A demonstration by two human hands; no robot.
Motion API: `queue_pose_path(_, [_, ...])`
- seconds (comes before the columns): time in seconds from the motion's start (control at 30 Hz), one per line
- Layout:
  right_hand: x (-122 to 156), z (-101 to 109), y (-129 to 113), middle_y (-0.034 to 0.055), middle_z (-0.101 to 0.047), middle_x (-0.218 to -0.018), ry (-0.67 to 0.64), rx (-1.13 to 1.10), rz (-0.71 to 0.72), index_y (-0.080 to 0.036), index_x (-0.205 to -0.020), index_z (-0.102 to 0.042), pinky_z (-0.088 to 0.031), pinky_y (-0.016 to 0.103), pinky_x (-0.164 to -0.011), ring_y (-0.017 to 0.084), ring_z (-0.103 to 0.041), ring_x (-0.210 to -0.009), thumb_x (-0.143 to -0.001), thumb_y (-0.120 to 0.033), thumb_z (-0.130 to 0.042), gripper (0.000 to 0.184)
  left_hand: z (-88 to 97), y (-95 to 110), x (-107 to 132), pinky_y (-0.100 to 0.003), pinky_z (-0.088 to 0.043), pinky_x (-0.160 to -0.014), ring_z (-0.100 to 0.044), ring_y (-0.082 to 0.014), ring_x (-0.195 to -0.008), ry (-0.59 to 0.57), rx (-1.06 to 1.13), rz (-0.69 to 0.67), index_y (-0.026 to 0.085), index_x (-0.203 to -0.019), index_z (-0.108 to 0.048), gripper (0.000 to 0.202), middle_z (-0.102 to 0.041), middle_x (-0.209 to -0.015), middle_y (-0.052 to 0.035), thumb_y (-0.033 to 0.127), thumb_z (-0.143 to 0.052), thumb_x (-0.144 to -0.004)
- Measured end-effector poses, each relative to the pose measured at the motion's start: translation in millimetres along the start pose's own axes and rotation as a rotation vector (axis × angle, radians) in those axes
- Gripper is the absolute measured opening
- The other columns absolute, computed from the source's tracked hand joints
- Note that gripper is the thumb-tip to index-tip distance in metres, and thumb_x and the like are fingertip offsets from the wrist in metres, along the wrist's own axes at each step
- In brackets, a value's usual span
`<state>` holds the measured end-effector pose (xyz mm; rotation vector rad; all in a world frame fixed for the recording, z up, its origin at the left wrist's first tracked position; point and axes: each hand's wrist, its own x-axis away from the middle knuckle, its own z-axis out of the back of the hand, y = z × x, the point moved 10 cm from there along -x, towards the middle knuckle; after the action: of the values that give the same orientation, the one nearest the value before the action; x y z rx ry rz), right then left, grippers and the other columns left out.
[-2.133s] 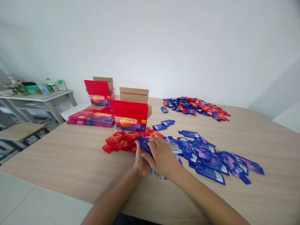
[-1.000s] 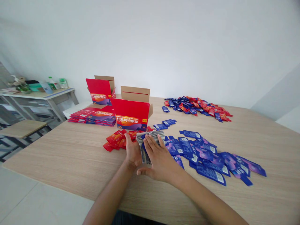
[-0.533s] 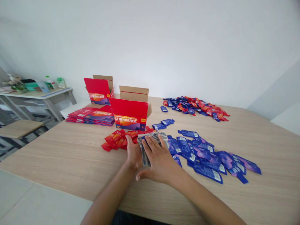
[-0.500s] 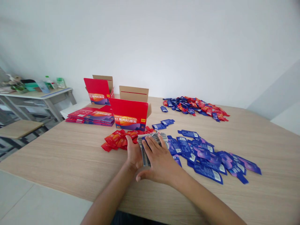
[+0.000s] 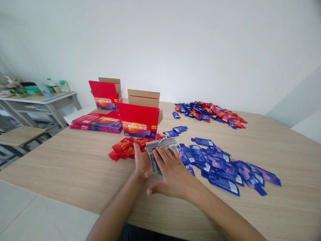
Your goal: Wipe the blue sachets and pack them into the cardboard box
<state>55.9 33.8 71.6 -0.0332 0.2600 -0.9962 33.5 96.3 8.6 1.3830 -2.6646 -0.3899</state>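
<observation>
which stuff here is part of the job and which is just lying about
Likely part of the job:
striped cloth, between the left hand and right hand
red sachets
blue sachets
mixed sachet pile at the back
open red boxes
flattened cartons

Seemingly just lying about:
stool
side desk
green-capped bottle on it

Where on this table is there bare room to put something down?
Left front, between the red packets and the table's near edge; also toward the right, between the mixed heap and the blue packets. It's crowded around the left hand, the striped cloth and the right hand.
</observation>
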Motion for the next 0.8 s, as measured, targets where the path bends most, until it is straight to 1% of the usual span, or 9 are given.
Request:
queue_pose_path(0.1, [-1.9, 1.9, 1.8, 0.0259, -0.045, -0.155, 0.029, -0.001, -0.021, -0.002, -0.151, -0.045, -0.020, 0.059, -0.123, 0.040, -0.039, -0.145, -0.073, -0.094, -0.052, 0.121, -0.8, 0.9, -0.8, -0.054, -0.029, -0.121, -0.050, -0.0392, -0.139, -0.009, 0.013, -0.009, 0.003, -0.147, -0.049, 0.119, -0.059, -0.143, -0.0250, 0.093, -0.008, -0.080])
queue_pose_path(0.17, [-2.3, 1.7, 3.1, 0.0256, -0.046, -0.155, 0.038, 0.001, -0.028, -0.003, -0.150, -0.046, -0.021, 0.059, -0.123, 0.040, -0.040, -0.145, -0.073, -0.092, -0.055, 0.118, -0.9, 1.2, -1.1, -0.055, -0.029, -0.121, -0.049, -0.0395, -0.140, -0.020, 0.011, -0.011, 0.003, -0.147, -0.049, 0.120, -0.059, -0.143, -0.0253, 0.093, -0.008, -0.080])
queue_pose_path(0.23, [-2.1, -0.3, 3.3, 0.0260, -0.044, -0.156, 0.030, 0.016, -0.014, -0.004, -0.151, -0.046, -0.017, 0.061, -0.124, 0.041, -0.038, -0.146, -0.075, -0.090, -0.055, 0.115, -0.2, 0.2, -1.2, -0.055, -0.028, -0.121, -0.048, -0.0396, -0.141, -0.023, -0.001, -0.001, 0.003, -0.147, -0.049, 0.120, -0.059, -0.143, -0.0253, 0.094, -0.011, -0.079])
queue_pose_path(0.33, [-1.5, -5.7, 2.3, 0.0273, -0.036, -0.161, 0.011, 0.056, 0.024, -0.002, -0.153, -0.042, -0.009, 0.062, -0.125, 0.040, -0.030, -0.151, -0.081, -0.088, -0.050, 0.113, 2.3, -1.3, -1.4, -0.054, -0.028, -0.122, -0.048, -0.0389, -0.141, -0.013, -0.021, 0.017, 0.004, -0.148, -0.049, 0.118, -0.060, -0.142, -0.0241, 0.094, -0.013, -0.079])
queue_pose_path(0.5, [-4.3, -17.0, 1.8, 0.0291, -0.027, -0.163, 0.035, 0.118, 0.061, 0.003, -0.154, -0.036, -0.005, 0.063, -0.125, 0.039, -0.022, -0.155, -0.085, -0.086, -0.046, 0.112, 6.8, 2.0, -3.5, -0.053, -0.027, -0.123, -0.050, -0.0370, -0.140, 0.011, -0.017, 0.004, 0.006, -0.149, -0.049, 0.114, -0.062, -0.140, -0.0223, 0.091, -0.013, -0.082])
queue_pose_path(0.67, [-9.6, -23.6, 6.3, 0.0289, -0.028, -0.163, 0.087, 0.132, 0.097, 0.003, -0.155, -0.034, -0.005, 0.063, -0.125, 0.037, -0.020, -0.155, -0.088, -0.081, -0.047, 0.109, 14.2, -1.8, -5.8, -0.052, -0.025, -0.124, -0.048, -0.0364, -0.142, 0.082, -0.008, 0.013, 0.007, -0.150, -0.047, 0.111, -0.060, -0.143, -0.0214, 0.091, -0.016, -0.083])
queue_pose_path(0.8, [-11.7, -18.1, 11.7, 0.0263, -0.031, -0.163, 0.114, 0.143, 0.069, -0.002, -0.157, -0.035, -0.008, 0.063, -0.125, 0.039, -0.020, -0.155, -0.090, -0.077, -0.050, 0.102, 8.4, -13.1, -5.2, -0.051, -0.025, -0.124, -0.045, -0.0363, -0.144, 0.054, -0.012, 0.051, 0.009, -0.151, -0.046, 0.108, -0.060, -0.144, -0.0190, 0.089, -0.015, -0.085])
